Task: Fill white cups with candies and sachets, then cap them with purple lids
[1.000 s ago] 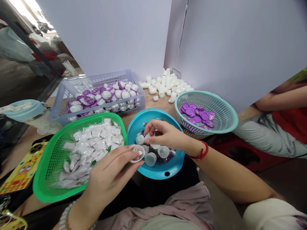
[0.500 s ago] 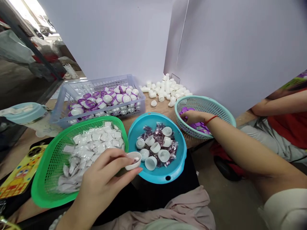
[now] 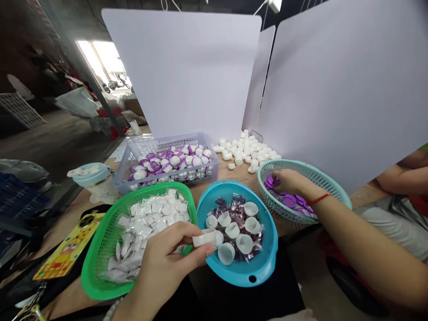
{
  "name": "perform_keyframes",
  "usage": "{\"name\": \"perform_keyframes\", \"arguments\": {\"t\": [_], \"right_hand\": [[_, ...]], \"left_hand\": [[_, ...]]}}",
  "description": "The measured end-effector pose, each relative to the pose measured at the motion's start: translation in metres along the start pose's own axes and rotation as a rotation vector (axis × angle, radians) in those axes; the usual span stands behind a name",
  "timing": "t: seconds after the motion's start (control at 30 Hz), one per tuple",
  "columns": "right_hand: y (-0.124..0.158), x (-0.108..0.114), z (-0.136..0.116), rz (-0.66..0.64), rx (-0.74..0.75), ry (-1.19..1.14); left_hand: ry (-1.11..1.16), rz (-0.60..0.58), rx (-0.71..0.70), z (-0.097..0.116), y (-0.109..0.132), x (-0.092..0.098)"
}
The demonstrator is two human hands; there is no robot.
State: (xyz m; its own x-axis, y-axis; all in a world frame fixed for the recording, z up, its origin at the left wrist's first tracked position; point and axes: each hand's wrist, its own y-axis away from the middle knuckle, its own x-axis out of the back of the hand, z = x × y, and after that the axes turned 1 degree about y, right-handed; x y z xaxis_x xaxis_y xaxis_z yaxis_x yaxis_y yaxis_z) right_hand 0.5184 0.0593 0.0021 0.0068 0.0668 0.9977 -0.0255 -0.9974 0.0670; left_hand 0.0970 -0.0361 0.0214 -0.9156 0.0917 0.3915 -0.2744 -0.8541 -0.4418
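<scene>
Left hand (image 3: pixel 163 269): fingers (image 3: pixel 182 232) closed on a white plastic cup (image 3: pixel 203 238), held over the left rim of the blue bowl (image 3: pixel 272 249). Right hand (image 3: pixel 292 183): fingers (image 3: pixel 278 178) down among purple discs (image 3: pixel 288 201) in the teal mesh basket (image 3: pixel 321 178); whether they grip one, cannot tell.

Blue bowl (image 3: pixel 249 277) as landmark: behind it, a narrow gap is showing wooden tabletop (image 3: pixel 230 171) and leading toward the heaped white plastic cups (image 3: pixel 245 147). The green basket (image 3: pixel 92 278) and left hand (image 3: pixel 163 267) are obstructing its left side, the lilac crate (image 3: pixel 200 176) is standing behind-left, and the teal basket (image 3: pixel 321 174) and right forearm (image 3: pixel 361 249) are blocking its right.
</scene>
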Motion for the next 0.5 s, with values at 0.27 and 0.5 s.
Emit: {"name": "perform_keyframes", "arguments": {"t": [0.27,0.5], "right_hand": [[0.1,0.03,-0.131,0.509,0.707,-0.951],[0.128,0.003,-0.195,0.32,0.545,-1.527]], "left_hand": [[0.312,0.041,0.124,0.013,-0.014,-0.016],[0.576,0.047,0.291,0.028,-0.008,-0.024]]}}
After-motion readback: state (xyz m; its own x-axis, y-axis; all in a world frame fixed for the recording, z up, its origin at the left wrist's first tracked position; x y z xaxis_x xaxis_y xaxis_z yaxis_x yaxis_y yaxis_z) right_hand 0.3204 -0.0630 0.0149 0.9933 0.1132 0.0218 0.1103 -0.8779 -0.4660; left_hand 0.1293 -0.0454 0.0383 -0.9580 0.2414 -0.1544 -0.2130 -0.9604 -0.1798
